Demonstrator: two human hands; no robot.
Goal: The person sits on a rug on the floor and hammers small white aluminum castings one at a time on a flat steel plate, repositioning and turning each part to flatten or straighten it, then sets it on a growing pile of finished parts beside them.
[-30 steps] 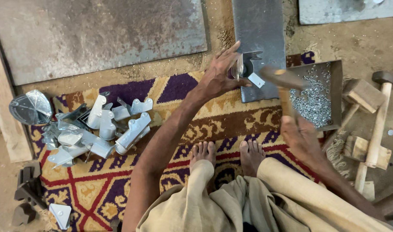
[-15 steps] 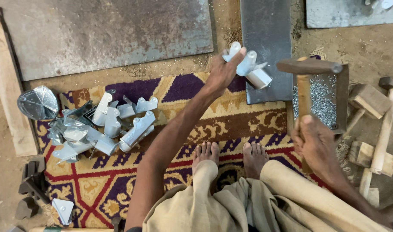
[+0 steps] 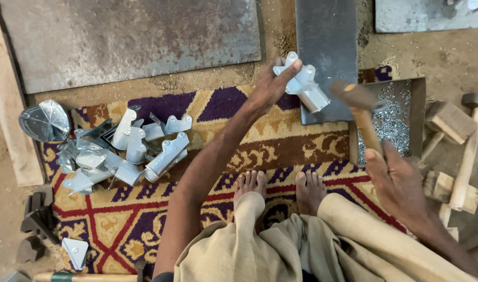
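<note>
Between my left thumb and fingers I pinch a small bent sheet-metal piece (image 3: 304, 85), pale and shiny, with rounded lobes at its top; my left hand (image 3: 273, 86) holds it up over the near end of the dark steel plate (image 3: 325, 36) that lies lengthwise away from me. My right hand (image 3: 398, 180) is wrapped tight around the wooden handle of a hammer (image 3: 361, 112), whose dark head (image 3: 351, 94) hangs just to the right of the piece, near but apart from it as far as I can tell. So the piece lies to the left of the hammer head and ahead of me, its long axis slanting from upper left down to lower right, and my left hand is the one on it. Beside the hammer, at the right, sits a metal tray (image 3: 414, 112) of small rivets or filings. My bare feet (image 3: 280, 188) rest on the patterned rug (image 3: 239, 130). Well off to my left on that rug lies a heap of similar metal pieces (image 3: 129, 151), and wooden mallets (image 3: 466, 151) lie at the far right
</note>
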